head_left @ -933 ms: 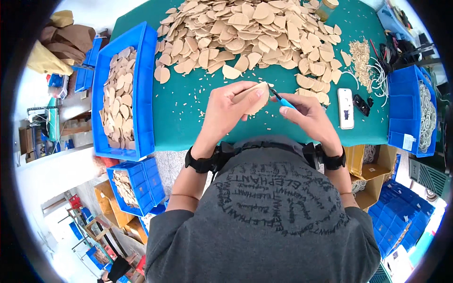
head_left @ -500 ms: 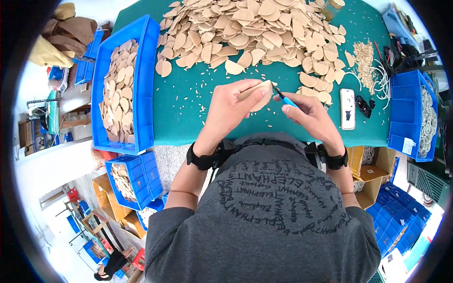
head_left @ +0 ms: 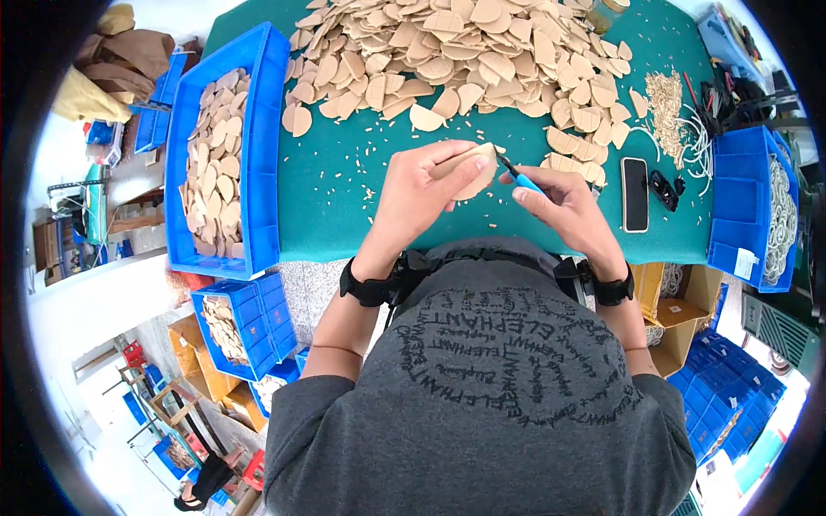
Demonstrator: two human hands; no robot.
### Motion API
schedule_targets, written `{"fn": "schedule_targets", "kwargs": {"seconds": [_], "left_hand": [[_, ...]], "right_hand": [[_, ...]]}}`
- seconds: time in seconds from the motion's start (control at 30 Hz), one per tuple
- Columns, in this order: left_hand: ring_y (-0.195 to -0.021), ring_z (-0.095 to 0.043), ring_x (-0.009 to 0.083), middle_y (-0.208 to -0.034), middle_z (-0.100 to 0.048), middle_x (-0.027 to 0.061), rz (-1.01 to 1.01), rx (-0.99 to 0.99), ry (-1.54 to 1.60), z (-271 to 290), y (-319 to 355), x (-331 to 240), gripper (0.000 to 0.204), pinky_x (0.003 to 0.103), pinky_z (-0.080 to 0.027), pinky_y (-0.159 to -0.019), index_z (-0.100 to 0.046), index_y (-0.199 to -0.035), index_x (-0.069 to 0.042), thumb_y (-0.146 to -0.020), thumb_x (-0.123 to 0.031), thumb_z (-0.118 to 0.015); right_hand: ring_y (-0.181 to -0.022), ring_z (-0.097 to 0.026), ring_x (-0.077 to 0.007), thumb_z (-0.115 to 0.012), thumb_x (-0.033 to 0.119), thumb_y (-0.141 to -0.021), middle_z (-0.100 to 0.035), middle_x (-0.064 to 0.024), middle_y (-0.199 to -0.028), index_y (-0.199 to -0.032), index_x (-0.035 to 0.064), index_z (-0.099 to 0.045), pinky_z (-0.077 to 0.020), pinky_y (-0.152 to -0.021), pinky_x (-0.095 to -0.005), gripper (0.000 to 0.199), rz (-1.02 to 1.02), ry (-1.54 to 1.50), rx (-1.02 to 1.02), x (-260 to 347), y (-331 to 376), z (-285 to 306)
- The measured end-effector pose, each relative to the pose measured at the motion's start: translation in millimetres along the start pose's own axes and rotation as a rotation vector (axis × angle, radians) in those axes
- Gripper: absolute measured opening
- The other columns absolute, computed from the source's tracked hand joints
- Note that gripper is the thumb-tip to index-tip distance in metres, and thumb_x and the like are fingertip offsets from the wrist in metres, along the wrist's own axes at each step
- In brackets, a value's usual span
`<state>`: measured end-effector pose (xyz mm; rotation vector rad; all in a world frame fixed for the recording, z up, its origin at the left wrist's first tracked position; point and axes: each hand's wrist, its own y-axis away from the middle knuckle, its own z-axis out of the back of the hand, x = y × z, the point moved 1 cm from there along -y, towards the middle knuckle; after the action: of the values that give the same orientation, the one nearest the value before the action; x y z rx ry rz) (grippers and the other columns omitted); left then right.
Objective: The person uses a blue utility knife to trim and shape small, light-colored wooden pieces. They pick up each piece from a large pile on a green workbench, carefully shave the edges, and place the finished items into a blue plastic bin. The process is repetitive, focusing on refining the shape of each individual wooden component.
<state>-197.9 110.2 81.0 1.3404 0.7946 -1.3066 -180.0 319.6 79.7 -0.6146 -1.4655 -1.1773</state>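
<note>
My left hand (head_left: 428, 191) is closed around a tan, rounded cardboard-like piece (head_left: 478, 182), holding it over the near part of the green-covered table. From the other side my right hand (head_left: 561, 206) grips a slim tool with a blue handle (head_left: 527, 182) and a dark, narrow shaft. The tool's tip meets the edge of the piece, or lies right beside it. What kind of tip it has is too small to tell. Beyond both hands lies a big heap of similar tan half-round and round pieces (head_left: 447, 52), some with a line across them.
A blue bin (head_left: 262, 172) of such pieces stands at the left, and a blue bin (head_left: 736, 206) with pale rings at the right. On the green cloth (head_left: 335, 219) lie tan scraps (head_left: 664, 107), a phone (head_left: 634, 195) and a black cable (head_left: 664, 189). A jar (head_left: 605, 13) stands at the back.
The phone's screen has gone from light to dark. Both hands keep nearly the same place, with only a slight shift of the piece and the tool.
</note>
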Motion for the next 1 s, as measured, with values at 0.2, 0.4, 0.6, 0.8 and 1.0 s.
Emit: {"fn": "schedule_targets", "kwargs": {"seconds": [0.2,0.4,0.6,0.8,1.0], "left_hand": [[-0.06,-0.057,0.0049,-0.081,-0.069,0.0045,0.012,0.012,0.04,0,1,-1,0.031,0.018,-0.042,-0.045,-0.068,-0.105,0.0,-0.089,-0.026,-0.067],[-0.06,-0.056,0.0045,-0.081,-0.069,0.004,0.006,0.018,0.035,1,2,2,0.031,0.018,-0.041,-0.045,-0.068,-0.107,0.0,-0.089,-0.026,-0.066],[-0.062,-0.057,0.0042,-0.081,-0.069,0.0034,0.0,0.005,0.015,0,4,2,0.03,0.018,-0.041,-0.046,-0.068,-0.107,0.0,-0.09,-0.026,-0.066],[-0.063,-0.061,0.007,-0.085,-0.07,0.0076,0.03,0.101,0.205,0,2,6,0.028,0.018,-0.043,-0.046,-0.065,-0.109,-0.004,-0.093,-0.026,-0.061],[-0.067,-0.065,0.0105,-0.085,-0.07,0.0101,0.055,0.099,0.466,-3,3,4,0.017,0.019,-0.045,-0.047,-0.058,-0.103,-0.007,-0.095,-0.023,-0.057]], "right_hand": [[-0.084,-0.055,-0.0058,-0.064,0.021,-0.091,-0.066,-0.0016,-0.094,-0.114,-0.0022,-0.064,-0.0455,-0.076,-0.023,0.033,-0.024,-0.059,0.051,-3,-2,1],[-0.084,-0.054,-0.0055,-0.064,0.02,-0.091,-0.066,-0.0011,-0.093,-0.114,-0.0022,-0.064,-0.0452,-0.075,-0.0227,0.032,-0.027,-0.054,0.049,-2,-1,0],[-0.08,-0.055,-0.0061,-0.064,0.02,-0.09,-0.066,-0.0024,-0.091,-0.111,-0.0028,-0.065,-0.0455,-0.072,-0.023,0.031,-0.002,0.025,0.001,0,2,-2],[-0.071,-0.052,-0.0051,-0.063,0.023,-0.091,-0.061,-0.0005,-0.079,-0.111,-0.0005,-0.065,-0.0424,-0.063,-0.0216,0.03,0.053,-0.05,-0.053,-6,3,-3],[-0.062,-0.046,-0.0045,-0.058,0.021,-0.093,-0.052,0.0034,-0.072,-0.113,0.001,-0.063,-0.0366,-0.055,-0.0205,0.029,0.119,-0.25,-0.078,-18,0,3]]}}
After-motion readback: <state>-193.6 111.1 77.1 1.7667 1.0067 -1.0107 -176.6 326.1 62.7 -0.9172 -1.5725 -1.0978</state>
